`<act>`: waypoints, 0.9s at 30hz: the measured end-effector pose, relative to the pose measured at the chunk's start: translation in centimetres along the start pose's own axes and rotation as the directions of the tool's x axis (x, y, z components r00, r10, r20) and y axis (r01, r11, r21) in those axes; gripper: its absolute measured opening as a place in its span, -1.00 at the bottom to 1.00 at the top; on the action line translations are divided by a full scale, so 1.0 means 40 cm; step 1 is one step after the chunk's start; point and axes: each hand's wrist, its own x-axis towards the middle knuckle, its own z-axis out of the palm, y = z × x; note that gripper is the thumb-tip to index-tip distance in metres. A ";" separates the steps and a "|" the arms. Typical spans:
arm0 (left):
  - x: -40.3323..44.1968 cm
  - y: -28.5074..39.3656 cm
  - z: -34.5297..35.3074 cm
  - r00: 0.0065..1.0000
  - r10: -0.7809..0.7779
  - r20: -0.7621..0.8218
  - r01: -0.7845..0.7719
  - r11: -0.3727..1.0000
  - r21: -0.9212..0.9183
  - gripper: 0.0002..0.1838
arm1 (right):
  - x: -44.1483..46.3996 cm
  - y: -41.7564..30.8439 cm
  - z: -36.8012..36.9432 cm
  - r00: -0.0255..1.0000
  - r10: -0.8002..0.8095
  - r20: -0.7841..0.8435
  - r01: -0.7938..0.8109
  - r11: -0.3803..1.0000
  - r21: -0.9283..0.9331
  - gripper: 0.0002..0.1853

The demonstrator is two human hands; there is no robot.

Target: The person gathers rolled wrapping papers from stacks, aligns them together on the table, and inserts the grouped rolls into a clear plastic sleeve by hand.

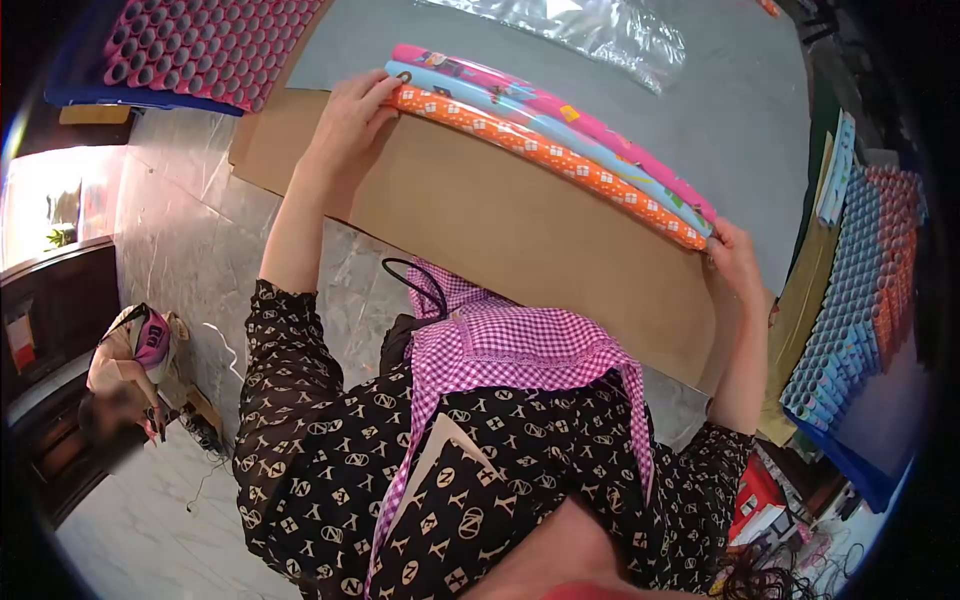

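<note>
Three rolls of wrapping paper lie side by side across the table: a pink roll (600,130), a light blue roll (572,132) and an orange roll (555,152) with white gift shapes. A glossy sheen runs along them. My left hand (352,115) grips their left ends, fingers closed around the edge. At the other end, my right hand (735,258) is closed on the right ends, near the pink and orange tips. Beneath the rolls is a brown cardboard sheet (500,215) on the grey table surface (740,120).
Clear plastic bags (600,35) lie at the table's far side. A blue crate (165,98) of pink rolls stands at the left. More blue and orange rolls (850,310) are stacked at the right. Another person (130,365) is on the floor at the left.
</note>
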 end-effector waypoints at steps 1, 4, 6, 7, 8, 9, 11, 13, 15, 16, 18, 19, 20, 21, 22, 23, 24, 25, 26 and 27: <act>-0.002 -0.009 0.005 1.000 -0.001 -0.001 0.001 1.000 -0.003 -0.60 | 0.004 0.004 -0.003 0.999 0.034 0.005 -0.034 0.999 0.028 -0.85; 0.004 -0.017 0.032 1.000 0.017 -0.010 -0.018 0.994 -0.107 -0.62 | 0.011 -0.001 -0.019 0.994 0.100 0.031 -0.102 0.992 0.068 -0.83; 0.007 -0.026 0.044 0.999 0.024 -0.044 -0.030 0.986 -0.162 -0.64 | 0.013 -0.019 -0.027 0.989 0.138 0.045 -0.141 0.987 0.080 -0.81; 0.011 -0.027 0.044 0.999 0.029 -0.040 -0.036 0.983 -0.182 -0.64 | 0.014 -0.032 -0.029 0.993 0.117 0.034 -0.119 0.991 0.055 -0.79; 0.013 -0.026 0.043 0.999 0.035 -0.036 -0.040 0.984 -0.172 -0.64 | 0.011 -0.038 -0.030 0.994 0.104 0.023 -0.104 0.994 0.030 -0.76; 0.014 -0.025 0.044 0.999 0.043 -0.030 -0.047 0.985 -0.168 -0.64 | 0.009 -0.039 -0.026 0.999 0.041 -0.002 -0.041 0.999 0.021 -0.75; 0.002 -0.049 0.069 0.992 0.090 -0.091 -0.096 0.993 -0.066 -0.63 | 0.013 -0.028 -0.023 1.000 -0.003 -0.011 0.003 1.000 0.015 -0.73; -0.025 -0.101 0.125 0.993 -0.112 -0.045 0.094 0.948 -0.303 -0.64 | 0.000 -0.053 -0.025 0.999 0.051 -0.009 -0.050 0.997 0.052 -0.71; 0.002 -0.050 0.079 0.999 0.011 -0.050 -0.018 0.991 -0.133 -0.72 | -0.011 -0.077 -0.027 0.992 0.120 -0.044 -0.116 0.990 0.081 -0.70; 0.017 -0.026 0.063 1.000 -0.005 -0.029 0.001 0.991 -0.131 -0.71 | -0.011 -0.065 -0.034 0.994 0.110 -0.007 -0.109 0.992 0.066 -0.68; 0.040 0.002 0.030 0.997 -0.024 0.068 0.031 0.995 -0.098 -0.64 | -0.008 -0.046 -0.037 0.992 0.124 0.012 -0.125 0.991 0.055 -0.66; 0.058 0.021 0.024 0.984 -0.071 0.162 0.077 0.996 -0.033 -0.55 | -0.005 -0.035 -0.036 0.991 0.129 0.045 -0.131 0.990 0.052 -0.63; 0.074 0.051 0.030 0.986 -0.050 0.162 0.058 0.997 -0.047 -0.55 | -0.006 -0.028 -0.034 0.988 0.129 0.081 -0.133 0.990 0.050 -0.60; 0.093 0.114 0.041 0.993 -0.038 0.113 0.039 0.999 -0.012 -0.45 | -0.008 -0.017 -0.032 0.988 0.139 0.071 -0.143 0.988 0.054 -0.60; 0.111 0.172 0.044 0.998 -0.027 0.062 0.025 0.999 0.031 -0.34 | -0.008 -0.017 -0.027 0.991 0.125 0.056 -0.126 0.992 0.017 -0.61; 0.134 0.218 0.057 0.994 0.024 0.110 -0.024 1.000 -0.005 -0.26 | -0.006 -0.014 -0.024 0.993 0.105 0.044 -0.104 0.994 -0.020 -0.61; 0.160 0.273 0.075 0.984 0.075 0.159 -0.069 0.997 -0.041 -0.18 | 0.000 0.008 -0.009 0.994 0.103 0.039 -0.102 0.995 -0.013 -0.61; 0.178 0.349 0.094 0.984 0.104 0.145 -0.097 0.994 -0.049 -0.15 | 0.006 0.043 0.018 0.991 0.132 0.034 -0.136 0.977 0.162 -0.71; 0.204 0.427 0.105 0.968 0.132 0.214 -0.100 0.983 -0.155 -0.11 | 0.007 0.063 0.031 0.986 0.162 0.033 -0.164 0.930 0.330 -0.79; 0.225 0.475 0.150 0.954 0.217 0.206 -0.183 0.968 -0.170 -0.09 | 0.004 0.054 0.022 0.987 0.161 0.027 -0.161 0.929 0.335 -0.79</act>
